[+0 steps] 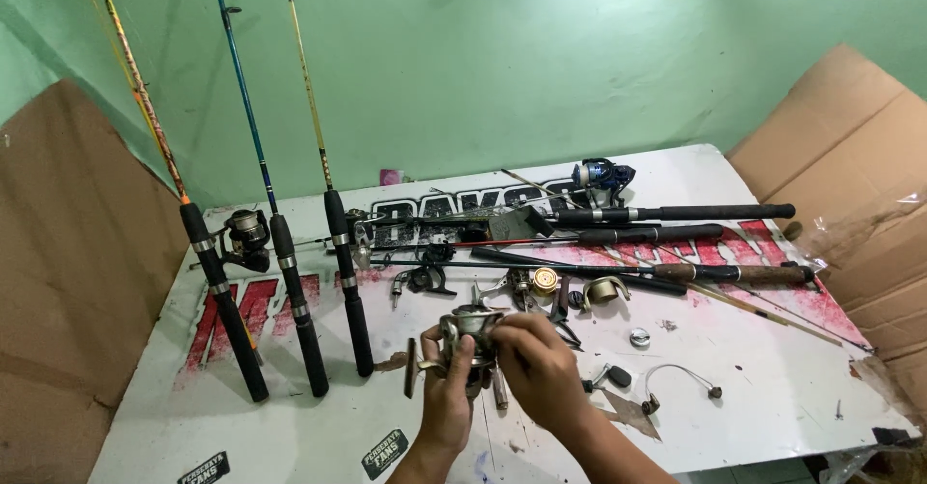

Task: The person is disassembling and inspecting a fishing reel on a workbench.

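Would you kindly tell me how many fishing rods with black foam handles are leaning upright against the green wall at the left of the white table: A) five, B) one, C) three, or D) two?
C: three fishing rods lean there side by side, the orange-shafted rod, the blue-shafted rod and the yellow-shafted rod, while the other rods lie flat on the white table.

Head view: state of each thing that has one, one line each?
Left hand: closed around grey metal spinning reel, held above the white printed tabletop.
Right hand: fingertips on top of the reel.
Three fishing rods with black foam grips: propped upright against the green wall.
Dark rods at the back: lying flat.
Blue spinning reel: resting on the tabletop, whole.
Gold spool: detached, lying loose.
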